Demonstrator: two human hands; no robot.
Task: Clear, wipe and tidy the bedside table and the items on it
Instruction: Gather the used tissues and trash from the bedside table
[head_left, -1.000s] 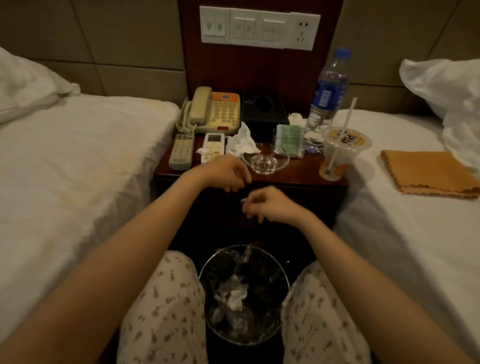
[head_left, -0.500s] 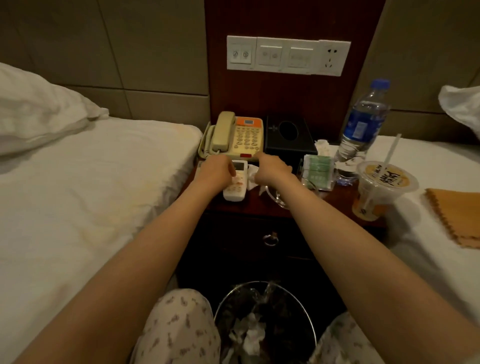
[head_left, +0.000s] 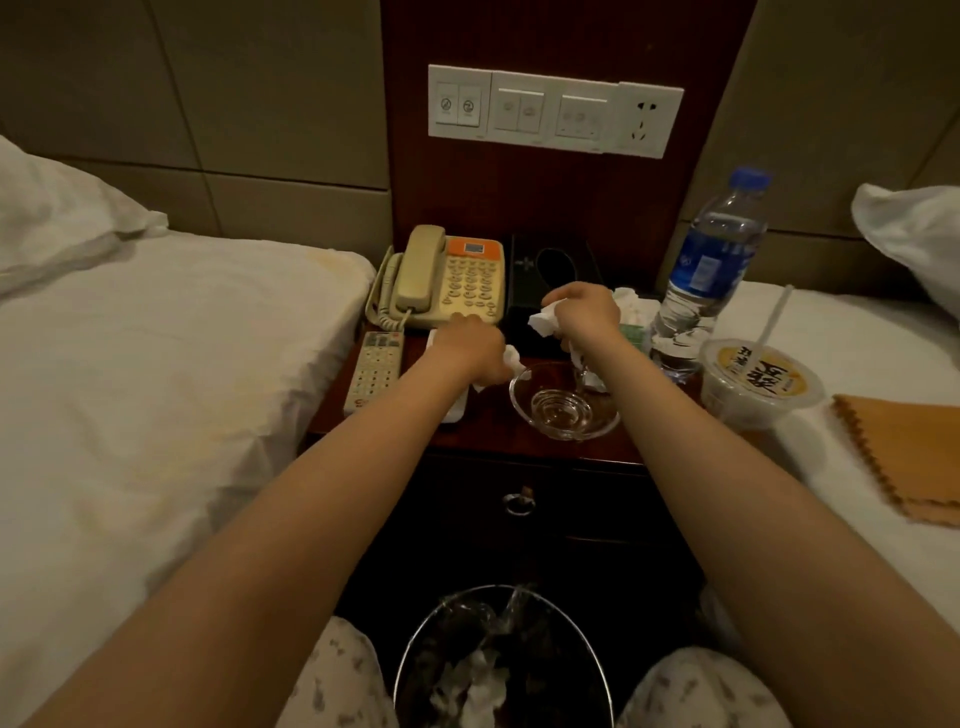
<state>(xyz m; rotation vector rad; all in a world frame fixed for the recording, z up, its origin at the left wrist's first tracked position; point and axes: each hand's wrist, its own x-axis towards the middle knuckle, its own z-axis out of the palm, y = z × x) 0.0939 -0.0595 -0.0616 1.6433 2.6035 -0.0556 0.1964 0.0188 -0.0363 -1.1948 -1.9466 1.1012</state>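
Note:
On the dark wooden bedside table my right hand grips a crumpled white tissue, lifted above the glass ashtray. My left hand lies over the white remote and pinches another small white tissue. A beige phone and a black tissue box stand at the back. A grey remote lies at the left edge.
A water bottle, a green packet and a lidded drink cup with straw crowd the right side. An orange cloth lies on the right bed. A bin with tissues stands between my knees.
Both hands came up from the table's front edge to its middle. My right hand has lifted a crumpled tissue, and my left now pinches a small one.

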